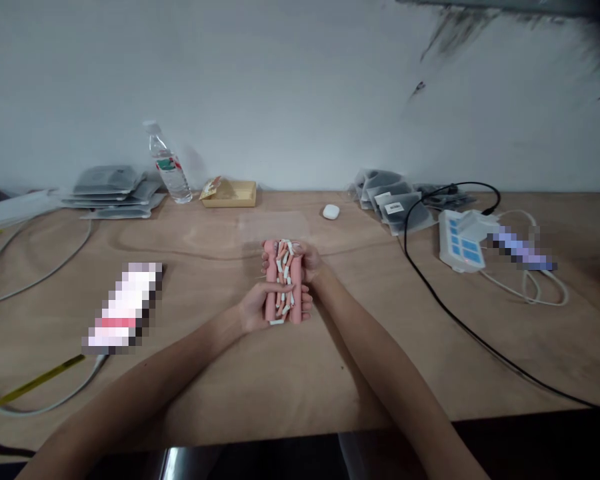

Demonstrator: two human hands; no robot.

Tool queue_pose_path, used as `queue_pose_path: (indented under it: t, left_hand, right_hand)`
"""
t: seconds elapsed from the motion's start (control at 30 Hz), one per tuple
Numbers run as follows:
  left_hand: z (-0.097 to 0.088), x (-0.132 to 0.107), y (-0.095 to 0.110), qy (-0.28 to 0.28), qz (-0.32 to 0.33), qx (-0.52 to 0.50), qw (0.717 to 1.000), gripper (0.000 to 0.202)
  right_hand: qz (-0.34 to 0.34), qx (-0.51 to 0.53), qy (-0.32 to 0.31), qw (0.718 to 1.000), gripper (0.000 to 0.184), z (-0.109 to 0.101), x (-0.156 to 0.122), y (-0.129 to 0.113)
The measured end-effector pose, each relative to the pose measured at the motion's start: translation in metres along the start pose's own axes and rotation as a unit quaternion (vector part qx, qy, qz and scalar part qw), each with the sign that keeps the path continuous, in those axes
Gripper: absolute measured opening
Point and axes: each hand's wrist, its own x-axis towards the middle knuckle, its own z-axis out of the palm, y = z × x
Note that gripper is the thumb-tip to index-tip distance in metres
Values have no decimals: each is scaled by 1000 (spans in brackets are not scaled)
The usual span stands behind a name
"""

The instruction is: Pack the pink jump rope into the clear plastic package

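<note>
A pink skipping rope (283, 280), its two pink handles side by side and its pink-and-white beaded cord wound around them, is held over the middle of the wooden table (290, 373). My left hand (260, 305) wraps the lower end, with the thumb lying across the cord. My right hand (310, 261) closes around the upper end from the right.
A water bottle (169, 164), grey packets (113, 190) and a shallow wooden tray (233, 194) stand at the back left. A small white case (331, 212), more packets (393, 200), a white power strip (461, 241) and a black cable (460, 323) lie to the right. Grey cables (40, 273) curl at the left.
</note>
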Motion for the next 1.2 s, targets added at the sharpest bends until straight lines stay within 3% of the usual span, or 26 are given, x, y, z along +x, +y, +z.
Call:
queue_pose_path:
  t: [0.1,0.4,0.53,0.6,0.67,0.7,0.8,0.87,0.97,1.07,1.2]
  left_hand:
    - [-2,0,0,0,-2,-2,1000,27]
    - [1,-1,-2,20,2,11,1000,24]
    - [7,-3,11,35,14,128,991,23]
    - [10,-5,26,75,49,241,966,23]
    - [13,-9,42,144,117,381,906,19]
    - [14,-11,50,185,155,461,854,16]
    - [11,-15,62,254,241,682,641,16]
    - [5,-15,59,290,242,758,531,25]
    - [-6,-10,45,332,227,817,414,44]
    - [-13,-4,33,300,252,852,349,62]
    - [-16,-3,29,249,268,865,343,70]
  right_hand:
    - [-30,14,-5,999,53,3,0,0]
    - [-15,-42,-13,999,56,6,-3,-2]
    - [-54,-68,22,996,64,13,-5,-6]
    - [-83,-98,50,990,64,20,-6,-18]
    - [-121,-138,94,979,59,29,-11,-35]
    - [-141,-161,119,970,55,32,-15,-43]
    - [-210,-220,218,927,43,34,-35,-59]
    - [-231,-254,286,894,42,27,-53,-56]
    - [-234,-313,354,850,46,12,-80,-38]
    - [-230,-384,366,816,48,6,-100,-20]
    - [-203,-506,336,768,45,15,-109,-10]
